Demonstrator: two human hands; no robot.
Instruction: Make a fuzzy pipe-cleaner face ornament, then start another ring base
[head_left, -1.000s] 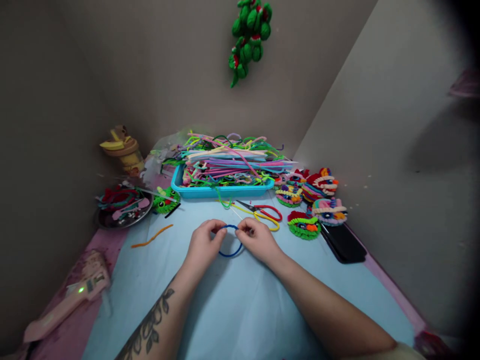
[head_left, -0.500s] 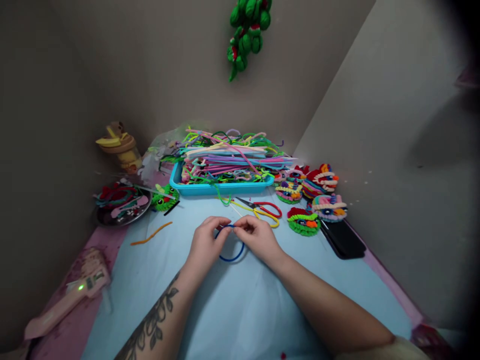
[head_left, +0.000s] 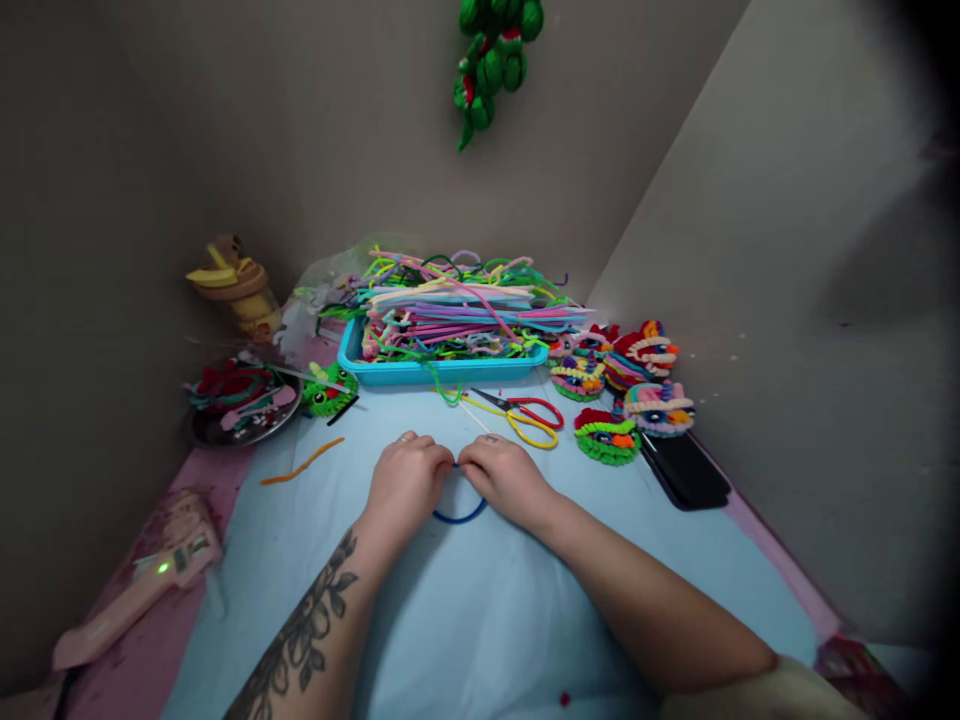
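A blue pipe cleaner (head_left: 460,520) is bent into a loop below my two hands, over the light blue table cover (head_left: 465,620). My left hand (head_left: 407,484) pinches it at the upper left of the loop, fingers closed. From the other side my right hand (head_left: 508,478) grips it too, its fingertips almost touching those of the left. The spot where the two ends meet is mostly hidden by my fingers. Just beyond my right hand lie scissors (head_left: 529,418) with one red and one yellow handle.
Behind my hands stands a blue tray (head_left: 450,374) heaped with colourful pipe cleaners (head_left: 465,310). Fuzzy bird-like figures (head_left: 607,437) and a black phone (head_left: 690,475) lie right. An orange pipe cleaner (head_left: 302,462), a metal bowl (head_left: 214,432) and a pink glue gun (head_left: 142,590) are left.
Both hands have turned so their backs face up more, with the fingers curled tighter around the blue pipe cleaner. The loop still hangs below them.
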